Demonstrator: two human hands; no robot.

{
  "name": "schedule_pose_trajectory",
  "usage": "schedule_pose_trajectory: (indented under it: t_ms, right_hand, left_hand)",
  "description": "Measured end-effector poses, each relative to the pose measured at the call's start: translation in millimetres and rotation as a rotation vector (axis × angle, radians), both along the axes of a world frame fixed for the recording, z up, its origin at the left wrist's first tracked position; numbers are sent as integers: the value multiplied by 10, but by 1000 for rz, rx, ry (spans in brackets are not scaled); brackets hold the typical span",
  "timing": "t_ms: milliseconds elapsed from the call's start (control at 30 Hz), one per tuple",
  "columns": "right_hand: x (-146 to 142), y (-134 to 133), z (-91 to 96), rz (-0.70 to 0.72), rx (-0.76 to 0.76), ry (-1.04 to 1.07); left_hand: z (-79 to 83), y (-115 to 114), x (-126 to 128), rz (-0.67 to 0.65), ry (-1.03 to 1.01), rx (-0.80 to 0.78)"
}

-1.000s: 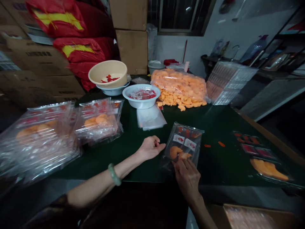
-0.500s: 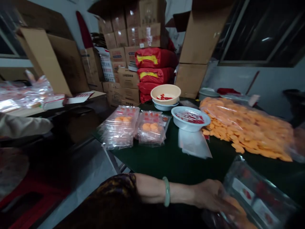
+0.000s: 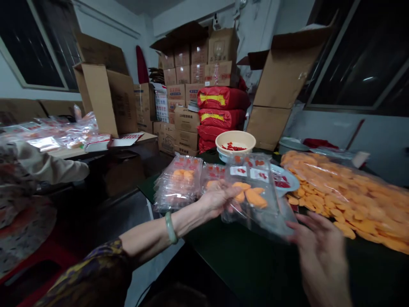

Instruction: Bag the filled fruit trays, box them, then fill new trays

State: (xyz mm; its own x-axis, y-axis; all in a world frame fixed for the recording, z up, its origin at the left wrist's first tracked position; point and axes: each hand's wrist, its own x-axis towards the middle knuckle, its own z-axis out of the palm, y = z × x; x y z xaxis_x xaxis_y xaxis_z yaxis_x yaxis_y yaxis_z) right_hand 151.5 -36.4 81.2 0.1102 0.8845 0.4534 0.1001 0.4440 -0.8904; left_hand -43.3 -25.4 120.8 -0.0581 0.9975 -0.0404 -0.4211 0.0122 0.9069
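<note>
My left hand [image 3: 219,198], with a green bangle on its wrist, grips the left edge of a clear plastic packet [image 3: 271,192] and holds it up over the table. Orange oval pieces [image 3: 255,197] and small printed white sachets [image 3: 259,175] show inside. To the right, my right hand [image 3: 319,243] is blurred, its fingers apart and the tips by flat clear plastic bags [image 3: 286,221]; whether they touch is unclear. Behind the left hand stand a stack of filled packets [image 3: 179,183] and a second pile [image 3: 212,170], partly hidden.
A cream bowl with red bits [image 3: 235,138] and a pale blue basin [image 3: 292,181] stand behind. Orange pieces [image 3: 351,192] spill from a big bag on the right of the green table [image 3: 217,260]. Another person's sleeve [image 3: 54,162] is at left. Cartons [image 3: 220,72] stack behind.
My left hand has carried the packet from the lower right up to the middle, before the piles. My right hand has come into view. The camera view has shifted.
</note>
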Motion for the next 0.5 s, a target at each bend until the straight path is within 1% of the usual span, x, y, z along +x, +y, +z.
schedule_pose_trajectory:
  t_ms: [33, 67, 100, 133, 167, 233, 333, 400, 467, 500]
  right_hand:
    - [-135, 66, 86, 106, -152, 16]
    - [-271, 124, 155, 222, -260, 27]
    - [-404, 175, 207, 323, -324, 51]
    - [-532, 218, 242, 384, -356, 88]
    - [-651, 254, 259, 399, -361, 142]
    - [-859, 313, 248, 362, -350, 263]
    - [-1087, 392, 135, 326, -385, 363]
    - [-1171, 439, 27, 330, -404, 353]
    - [-1190, 471, -70, 329, -402, 270]
    - [-1176, 479, -105, 298, -387, 214]
  left_hand:
    - [14, 8, -64, 18, -4, -8]
    - [28, 17, -110, 37, -19, -16]
    - [41, 28, -145, 69, -51, -26]
    - [54, 42, -174, 106, -108, -43]
    - [65, 61, -200, 137, -180, -67]
    - [72, 106, -250, 174, -331, -116]
    - [25, 167, -305, 142, -478, -184]
    - [-33, 186, -313, 140, -546, -222]
    - [-92, 190, -306, 164, -620, -251]
    - [-116, 188, -302, 189, -659, -258]
